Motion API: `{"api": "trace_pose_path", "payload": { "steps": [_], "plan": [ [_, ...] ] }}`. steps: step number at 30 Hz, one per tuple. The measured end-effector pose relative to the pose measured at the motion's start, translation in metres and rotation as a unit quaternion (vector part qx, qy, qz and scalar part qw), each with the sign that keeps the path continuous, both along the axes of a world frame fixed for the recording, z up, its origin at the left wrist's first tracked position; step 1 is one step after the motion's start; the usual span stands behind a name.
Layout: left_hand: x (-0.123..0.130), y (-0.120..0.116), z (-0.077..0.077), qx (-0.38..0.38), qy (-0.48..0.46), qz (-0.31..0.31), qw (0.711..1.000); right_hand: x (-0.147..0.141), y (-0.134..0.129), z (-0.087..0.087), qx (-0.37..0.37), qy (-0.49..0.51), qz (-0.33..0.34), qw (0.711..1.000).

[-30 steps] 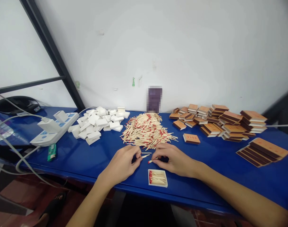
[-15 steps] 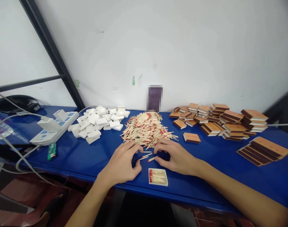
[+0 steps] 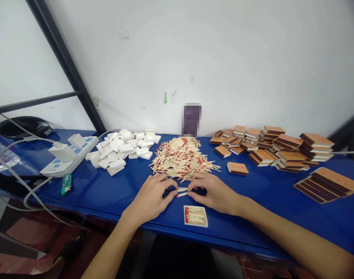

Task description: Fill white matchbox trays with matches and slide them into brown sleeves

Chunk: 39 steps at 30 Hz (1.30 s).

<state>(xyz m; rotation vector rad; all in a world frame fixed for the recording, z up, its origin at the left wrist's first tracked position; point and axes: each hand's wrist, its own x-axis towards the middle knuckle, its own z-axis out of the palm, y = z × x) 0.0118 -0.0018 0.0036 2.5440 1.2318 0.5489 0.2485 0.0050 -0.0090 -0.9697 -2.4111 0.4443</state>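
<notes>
Between my two hands lie a few matches (image 3: pixel 182 192), roughly side by side, their red heads toward the left. My left hand (image 3: pixel 153 195) has its thumb and fingertips closed at the head ends. At the plain ends, the thumb and fingers of my right hand (image 3: pixel 210 192) are closed on the same matches. Just in front, near the table edge, sits a white matchbox tray (image 3: pixel 206 224) partly filled with matches, heads to the left. Behind my hands rises a large heap of loose matches (image 3: pixel 183 159).
White empty matchbox trays (image 3: pixel 119 149) are piled at the left, beside a power strip (image 3: pixel 69 157) with cables and a green packet (image 3: pixel 66 184). Orange-brown matchbox sleeves (image 3: pixel 261 155) are stacked at the right, a single one (image 3: pixel 237 168) apart. The blue table (image 3: pixel 107 193) meets a white wall.
My hands have come closer together, and their fingertips have closed on the ends of the matches. The matches, spread apart before, now lie closer and more parallel.
</notes>
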Motion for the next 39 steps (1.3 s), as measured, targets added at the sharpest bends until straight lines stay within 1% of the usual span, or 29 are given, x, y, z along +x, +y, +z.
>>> {"api": "trace_pose_path", "payload": {
  "steps": [4, 11, 16, 22, 33, 39],
  "plan": [
    [0.0, -0.001, 0.0, 0.002, 0.0, -0.03, 1.0, 0.001, -0.001, 0.0, 0.02, -0.004, -0.008, 1.0],
    [-0.001, -0.002, 0.002, -0.007, 0.025, -0.069, 0.997, 0.004, -0.003, 0.002, 0.008, -0.024, 0.003, 1.0],
    [0.0, -0.002, 0.001, 0.001, 0.01, -0.057, 0.998, 0.004, -0.005, 0.006, -0.007, -0.028, 0.003, 1.0],
    [0.001, -0.003, 0.001, 0.007, 0.014, -0.046, 0.999, 0.005, -0.007, 0.011, -0.012, -0.03, 0.007, 0.999],
    [0.001, -0.003, 0.001, 0.01, 0.02, -0.051, 0.998, 0.006, -0.005, 0.01, -0.042, -0.029, 0.017, 0.999],
    [0.001, -0.006, 0.005, 0.003, 0.028, -0.058, 0.998, 0.008, -0.004, 0.013, -0.036, -0.023, 0.011, 0.999]
  ]
}}
